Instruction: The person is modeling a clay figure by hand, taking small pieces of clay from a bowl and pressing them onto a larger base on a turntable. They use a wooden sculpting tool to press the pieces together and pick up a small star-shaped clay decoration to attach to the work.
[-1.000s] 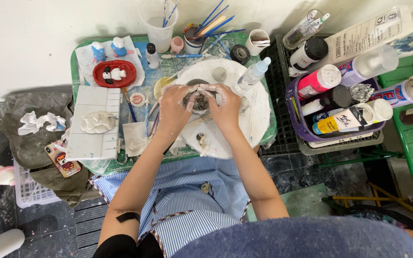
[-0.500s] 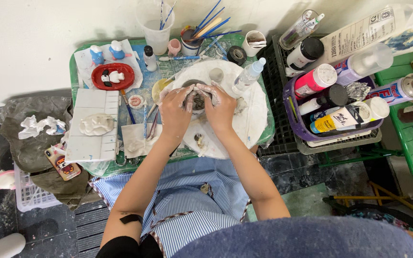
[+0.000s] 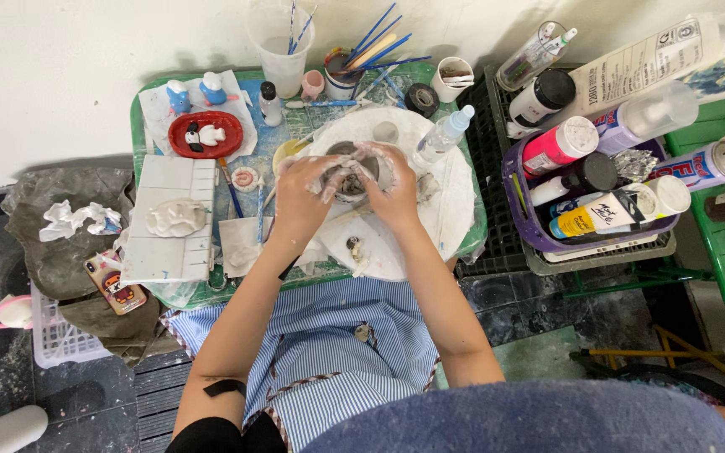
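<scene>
My left hand (image 3: 302, 200) and my right hand (image 3: 393, 186) are cupped around a small grey clay bowl (image 3: 350, 172) on a round white board (image 3: 446, 210). Both hands are smeared with pale clay, and their fingers wrap the bowl's rim from either side. The bowl's dark inside shows between the fingers. The board lies on a small green table (image 3: 148, 101). A clear spray bottle (image 3: 442, 134) stands just right of the bowl, and small clay lumps (image 3: 356, 250) lie on the board near my wrists.
A red dish with small figures (image 3: 205, 134), a white tile with a clay shape (image 3: 174, 220), cups of brushes (image 3: 354, 59) and a tape roll (image 3: 421, 99) crowd the table. A purple basket of paint bottles (image 3: 597, 180) stands right. A phone (image 3: 115, 281) lies left.
Both hands have kept hold of the bowl, and their fingers have shifted slightly around its rim. The view has drifted a little.
</scene>
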